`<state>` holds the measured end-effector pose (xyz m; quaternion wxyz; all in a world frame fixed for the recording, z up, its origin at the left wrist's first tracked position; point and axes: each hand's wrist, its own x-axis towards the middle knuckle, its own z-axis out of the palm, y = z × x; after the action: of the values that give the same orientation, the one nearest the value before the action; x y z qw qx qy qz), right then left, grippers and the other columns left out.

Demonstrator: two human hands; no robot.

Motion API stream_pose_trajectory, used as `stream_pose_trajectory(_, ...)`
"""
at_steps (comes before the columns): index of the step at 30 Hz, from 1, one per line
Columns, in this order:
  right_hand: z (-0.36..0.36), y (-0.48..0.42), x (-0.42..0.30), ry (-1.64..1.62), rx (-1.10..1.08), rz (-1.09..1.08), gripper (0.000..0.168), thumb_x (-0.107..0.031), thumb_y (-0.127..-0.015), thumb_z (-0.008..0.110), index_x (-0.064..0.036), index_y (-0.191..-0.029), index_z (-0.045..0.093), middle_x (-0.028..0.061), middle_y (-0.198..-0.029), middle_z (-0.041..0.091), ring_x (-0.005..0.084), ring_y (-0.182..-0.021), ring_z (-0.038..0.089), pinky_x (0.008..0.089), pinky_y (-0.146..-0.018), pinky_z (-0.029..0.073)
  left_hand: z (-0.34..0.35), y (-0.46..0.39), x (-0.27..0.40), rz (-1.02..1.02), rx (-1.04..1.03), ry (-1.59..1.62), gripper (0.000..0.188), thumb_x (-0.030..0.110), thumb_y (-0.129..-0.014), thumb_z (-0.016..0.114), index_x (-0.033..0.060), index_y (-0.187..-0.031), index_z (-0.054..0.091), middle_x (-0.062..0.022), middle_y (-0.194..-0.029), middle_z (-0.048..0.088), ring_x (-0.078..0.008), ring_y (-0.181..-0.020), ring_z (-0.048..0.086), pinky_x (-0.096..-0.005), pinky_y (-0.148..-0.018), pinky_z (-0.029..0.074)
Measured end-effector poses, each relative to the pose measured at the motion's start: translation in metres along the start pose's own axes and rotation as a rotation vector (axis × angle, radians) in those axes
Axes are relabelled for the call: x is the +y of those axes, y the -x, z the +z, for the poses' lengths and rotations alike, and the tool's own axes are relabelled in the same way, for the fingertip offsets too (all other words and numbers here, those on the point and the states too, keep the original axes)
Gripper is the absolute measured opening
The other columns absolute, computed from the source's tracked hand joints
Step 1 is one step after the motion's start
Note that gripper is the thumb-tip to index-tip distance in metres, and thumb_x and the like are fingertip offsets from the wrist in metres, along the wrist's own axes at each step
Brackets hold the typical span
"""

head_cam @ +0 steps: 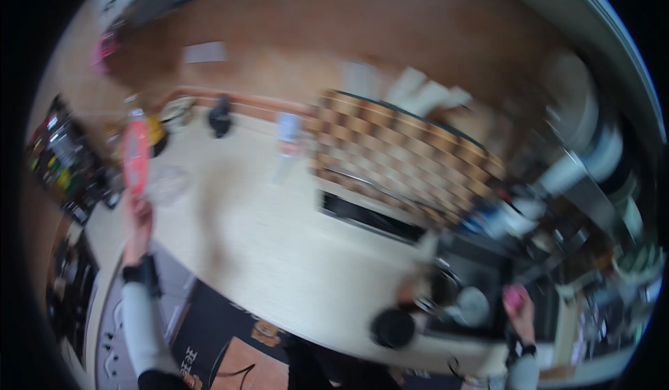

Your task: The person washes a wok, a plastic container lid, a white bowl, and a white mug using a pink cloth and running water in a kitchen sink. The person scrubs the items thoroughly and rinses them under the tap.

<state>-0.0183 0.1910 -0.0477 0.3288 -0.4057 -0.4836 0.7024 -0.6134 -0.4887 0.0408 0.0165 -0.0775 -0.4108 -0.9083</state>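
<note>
My left hand (138, 212) is raised over the left end of the pale countertop (251, 202), shut on the lower end of a flat pink-red object (137, 155), blurred, perhaps a board or lid. Far to the right, my right hand (521, 314) grips a small round pink thing (515, 297), maybe a sponge or cloth, at the dark sink (470, 259). Just left of that hand, a pale round dish (472, 306) lies in the sink. A metal pot or bowl (436, 291) stands by the sink's left edge, close to a round black object (393, 328).
A checkered brown box or panel (402, 155) rises behind the counter. Bottles and jars (62, 155) crowd the far left, near a stove (70, 285). A black item (219, 117) and a small bottle (287, 134) stand towards the back. Dishes (611, 306) fill the right edge.
</note>
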Motion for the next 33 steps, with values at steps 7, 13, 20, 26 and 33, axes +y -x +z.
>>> stream_pose_trajectory(7, -0.036, -0.076, 0.042, -0.487, -0.469, 0.207, 0.021, -0.008, -0.088, 0.048, -0.006, -0.108, 0.051, 0.0122, -0.105, 0.057, 0.0274, -0.099, 0.056, 0.0359, -0.091, 0.045, 0.241, 0.294, -0.082, -0.296, 0.045, -0.292, 0.025, 0.033, -0.092, 0.048, 0.0074, -0.093, 0.052, 0.0062, -0.053, 0.042, -0.0016, -0.033, 0.029, -0.0167, -0.033, 0.024)
stream_pose_trajectory(13, -0.024, -0.077, 0.038, -0.529, -0.281, 0.206, 0.025, -0.023, -0.091, 0.048, -0.015, -0.113, 0.053, 0.0046, -0.111, 0.057, 0.0273, -0.102, 0.053, 0.0417, -0.094, 0.041, 0.35, 0.42, -0.163, -0.921, -0.45, -0.343, 0.018, 0.025, -0.093, 0.046, 0.0093, -0.1, 0.049, -0.0047, -0.069, 0.059, -0.0023, -0.035, 0.029, -0.0167, -0.032, 0.021)
stream_pose_trajectory(20, -0.062, -0.121, 0.081, -0.049, -0.296, -0.155, 0.03, -0.017, -0.083, 0.059, -0.011, -0.112, 0.053, 0.0041, -0.102, 0.059, 0.0197, -0.095, 0.057, 0.032, -0.082, 0.046, 0.365, 0.458, -0.279, -1.138, -0.743, -0.461, 0.016, 0.018, -0.094, 0.044, 0.0085, -0.106, 0.048, -0.0063, -0.083, 0.063, -0.0029, -0.052, 0.038, -0.0164, -0.047, 0.03)
stream_pose_trajectory(26, -0.048, -0.092, 0.024, -0.435, -0.101, 0.342, 0.023, -0.012, -0.084, 0.057, -0.004, -0.105, 0.057, 0.0045, -0.098, 0.061, 0.0176, -0.086, 0.061, 0.0306, -0.074, 0.049, 0.382, 0.475, -0.363, -1.0, -0.783, -0.424, 0.013, 0.012, -0.094, 0.043, 0.0042, -0.104, 0.044, -0.0106, -0.094, 0.063, -0.0098, -0.075, 0.058, -0.0195, -0.064, 0.046)
stream_pose_trajectory(33, -0.087, -0.12, 0.025, -0.275, -0.154, 0.224, 0.018, -0.01, -0.084, 0.057, -0.006, -0.102, 0.059, 0.0049, -0.093, 0.062, 0.016, -0.081, 0.06, 0.0288, -0.069, 0.049, 0.419, 0.501, -0.435, -1.08, -0.584, -0.432, 0.015, 0.004, -0.092, 0.037, 0.0046, -0.108, 0.038, -0.0125, -0.1, 0.06, -0.0206, -0.083, 0.064, -0.0314, -0.071, 0.056)
